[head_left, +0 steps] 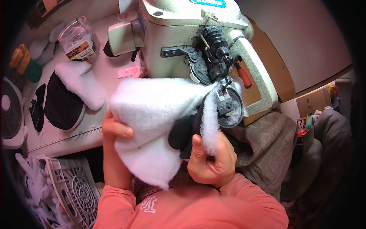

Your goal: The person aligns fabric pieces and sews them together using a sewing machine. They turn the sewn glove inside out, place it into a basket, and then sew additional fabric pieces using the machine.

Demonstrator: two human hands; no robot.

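A large piece of white fleece (pixel 152 107) runs up to the stitching parts of a cream sewing machine (pixel 171 38). My left hand (pixel 116 128) grips its left edge, the thumb on top and the other fingers hidden behind. Below the machine's round disc (pixel 230 108), my right hand (pixel 213 162) pinches a narrow fluffy edge of the fleece between thumb and fingers. Black fabric (pixel 181 131) shows between the two hands, against the fleece. Where the fleece meets the disc, grey lint covers the metal parts, and the needle is hard to make out.
On the white table to the left lie a black fabric piece (pixel 63 101), another white fleece piece (pixel 82 82) and a clear plastic jar (pixel 76 36). A white plastic crate (pixel 76 191) stands lower left. A red-handled tool (pixel 244 76) lies behind the machine's curved arm.
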